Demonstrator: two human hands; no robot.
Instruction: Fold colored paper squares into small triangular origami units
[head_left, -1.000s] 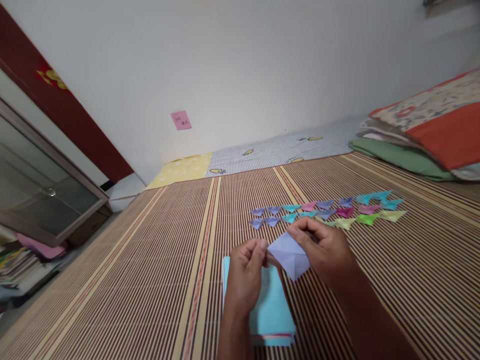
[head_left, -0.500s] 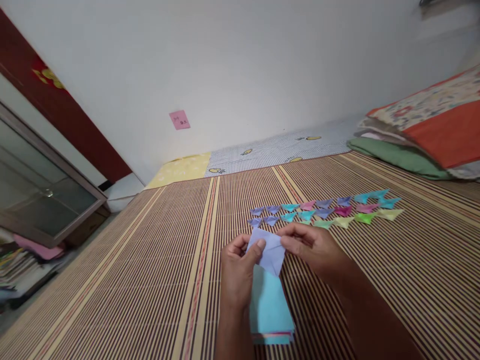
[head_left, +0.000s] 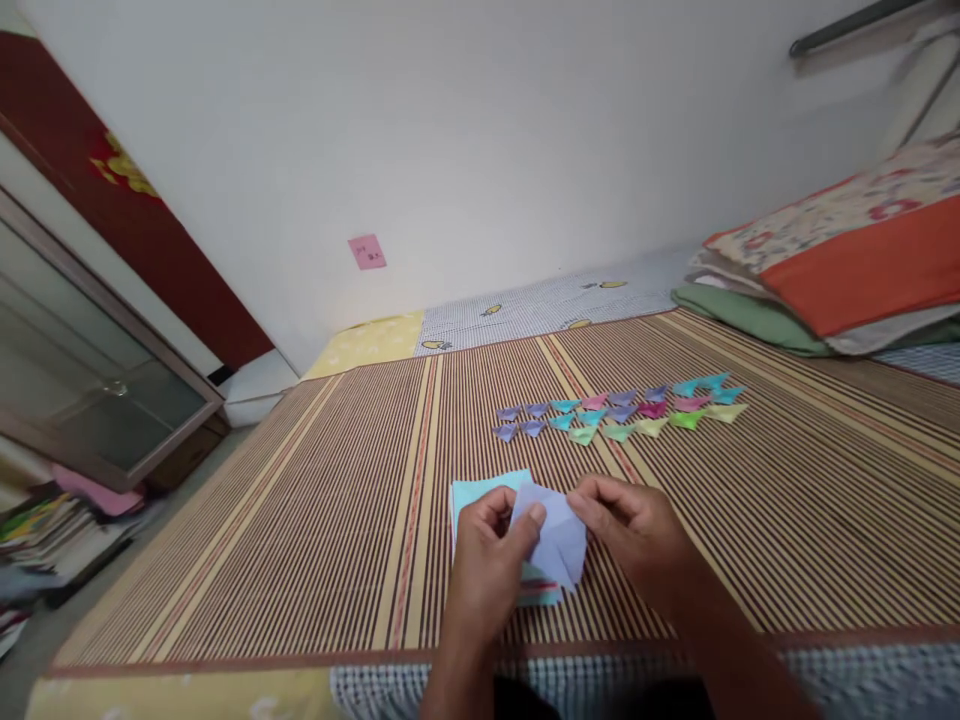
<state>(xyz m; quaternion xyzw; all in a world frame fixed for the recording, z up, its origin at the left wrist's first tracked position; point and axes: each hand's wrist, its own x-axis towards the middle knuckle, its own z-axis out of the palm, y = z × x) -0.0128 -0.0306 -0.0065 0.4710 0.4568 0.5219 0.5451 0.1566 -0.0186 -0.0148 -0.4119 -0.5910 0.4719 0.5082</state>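
A creased lavender paper (head_left: 559, 540) is held above the striped mat (head_left: 300, 540). My left hand (head_left: 491, 550) pinches its left side, thumb on top. The fingertips of my right hand (head_left: 630, 520) are pressed together at the paper's upper right edge. Under the paper and my left hand lies a stack of coloured sheets (head_left: 484, 487), light blue on top, partly covered. Beyond my hands, small folded paper pieces (head_left: 622, 412) in purple, blue, pink, green and yellow lie in rows.
Folded bedding (head_left: 847, 270) is piled at the back right, by the wall. A pink note (head_left: 367, 252) is stuck on the wall. At the left stand a glass-fronted cabinet (head_left: 97, 370) and a pile of books (head_left: 45, 525). Checked cloth (head_left: 862, 670) shows along the near edge.
The view has shifted, bringing the mat's near edge into sight. Both hands still hold the lavender paper, now right of the stack's top; its lower right edge looks more bent.
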